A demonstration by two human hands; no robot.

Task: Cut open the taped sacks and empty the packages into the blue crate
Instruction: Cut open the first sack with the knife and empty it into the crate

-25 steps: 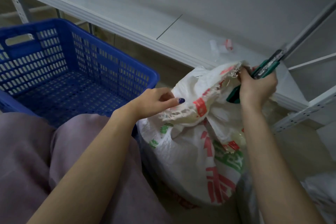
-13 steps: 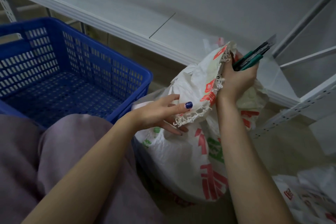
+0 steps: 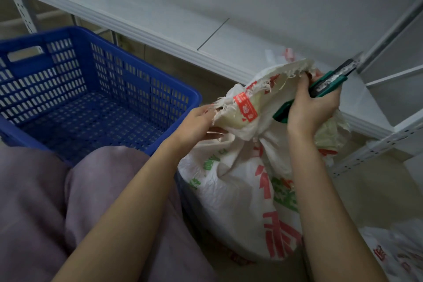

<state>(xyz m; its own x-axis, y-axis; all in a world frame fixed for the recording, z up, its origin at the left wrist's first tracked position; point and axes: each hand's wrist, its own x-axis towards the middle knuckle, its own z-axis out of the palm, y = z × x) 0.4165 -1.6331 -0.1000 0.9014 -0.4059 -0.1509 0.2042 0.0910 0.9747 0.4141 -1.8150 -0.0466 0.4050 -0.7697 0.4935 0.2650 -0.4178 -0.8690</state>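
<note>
A white woven sack (image 3: 240, 190) with red and green print stands on the floor between my arms. Its frayed top edge, stuck with red tape, is pulled up. My left hand (image 3: 196, 123) pinches the left end of that edge. My right hand (image 3: 309, 107) grips the right end of the edge together with a green utility knife (image 3: 329, 84), whose blade points up and to the right. The blue plastic crate (image 3: 190, 98) stands to the left of the sack with nothing in it. What the sack holds is hidden.
A low white metal shelf (image 3: 160, 14) runs behind the crate and sack, with scraps of tape (image 3: 279, 55) on it. Its upright post (image 3: 389, 32) stands right behind the knife. Another printed sack (image 3: 398, 252) lies at the lower right. My knees in mauve trousers (image 3: 68, 201) fill the lower left.
My right hand with the knife has come down and to the right, still on the sack's edge. My left hand has gone from flat against the sack to pinching the frayed edge.
</note>
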